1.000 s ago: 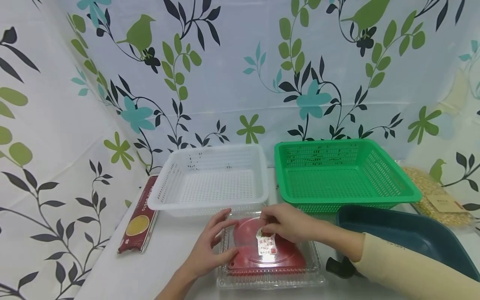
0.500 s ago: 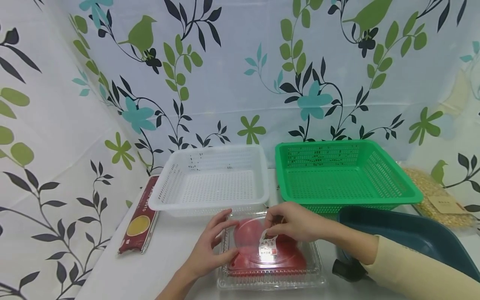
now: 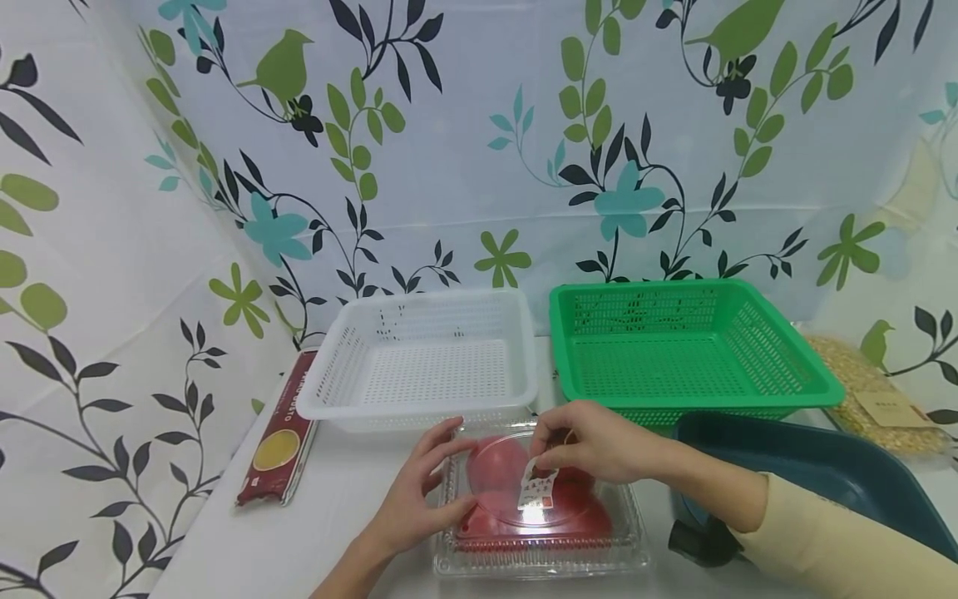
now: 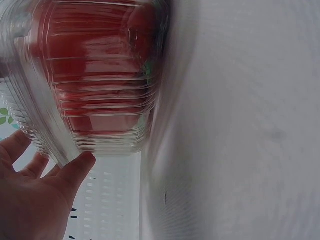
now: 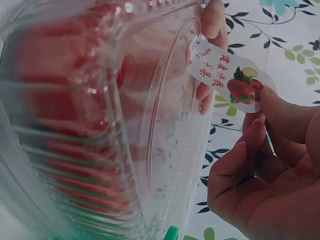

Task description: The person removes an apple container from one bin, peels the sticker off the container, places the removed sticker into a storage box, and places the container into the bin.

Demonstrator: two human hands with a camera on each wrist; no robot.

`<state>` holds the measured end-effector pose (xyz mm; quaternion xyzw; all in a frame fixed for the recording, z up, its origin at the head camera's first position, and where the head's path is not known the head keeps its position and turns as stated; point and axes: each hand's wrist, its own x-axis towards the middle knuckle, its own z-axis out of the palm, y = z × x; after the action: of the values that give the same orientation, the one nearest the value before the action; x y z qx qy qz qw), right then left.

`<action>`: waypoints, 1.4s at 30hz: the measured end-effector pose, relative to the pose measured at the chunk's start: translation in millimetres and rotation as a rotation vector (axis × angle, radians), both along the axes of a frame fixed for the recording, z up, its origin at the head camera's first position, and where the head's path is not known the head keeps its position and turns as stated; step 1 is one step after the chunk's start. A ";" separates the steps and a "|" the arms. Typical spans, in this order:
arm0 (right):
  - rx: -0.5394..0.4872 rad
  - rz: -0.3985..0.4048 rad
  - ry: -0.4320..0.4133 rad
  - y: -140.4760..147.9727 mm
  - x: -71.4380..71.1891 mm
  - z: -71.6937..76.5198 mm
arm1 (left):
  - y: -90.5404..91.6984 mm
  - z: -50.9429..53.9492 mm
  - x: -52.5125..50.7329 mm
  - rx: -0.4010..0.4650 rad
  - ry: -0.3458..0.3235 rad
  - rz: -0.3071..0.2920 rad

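Note:
A clear plastic clamshell box [image 3: 539, 566] with red, round contents stands at the front of the table in the head view. My left hand [image 3: 415, 491] rests on its left edge, thumb and a finger on the lid, other fingers by the side; the left wrist view shows these fingertips [image 4: 86, 159] against the rim. Between thumb and fingers, my right hand [image 3: 595, 445] pinches the upper end of a white sticker [image 3: 535, 492] printed with apples. That end is lifted off the lid, while the lower end of the sticker [image 5: 200, 59] still touches it in the right wrist view.
Behind the box stand a white basket [image 3: 434, 408] and a green basket [image 3: 696, 408]. A dark blue tray [image 3: 793, 466] lies to the right, partly under the right forearm. A red packet [image 3: 280, 453] lies at left, and a bag of yellowish grains [image 3: 876, 399] at far right.
My right hand has moved slightly up and right, and the sticker's upper end has come away from the lid and bent upward. My left hand has stayed in place.

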<state>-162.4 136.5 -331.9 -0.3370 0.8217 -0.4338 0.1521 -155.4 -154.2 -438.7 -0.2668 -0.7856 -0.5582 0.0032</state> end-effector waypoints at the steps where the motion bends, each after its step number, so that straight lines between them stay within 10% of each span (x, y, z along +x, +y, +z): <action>1: -0.002 -0.001 -0.003 0.3 -0.1 0.2 | 0.1 0.2 -0.1 0.001 -0.001 -0.001; 24: -0.052 0.021 0.030 20.8 -9.7 8.4 | 1.6 -2.8 -2.1 0.009 0.002 -0.021; 42: -0.124 -0.015 0.043 88.3 -4.5 9.1 | -1.5 -5.0 -1.9 0.000 0.019 -0.012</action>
<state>-166.9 224.7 -322.8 -0.3488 0.7987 -0.4778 0.1102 -157.4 -155.7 -443.6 -0.2766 -0.7839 -0.5557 0.0073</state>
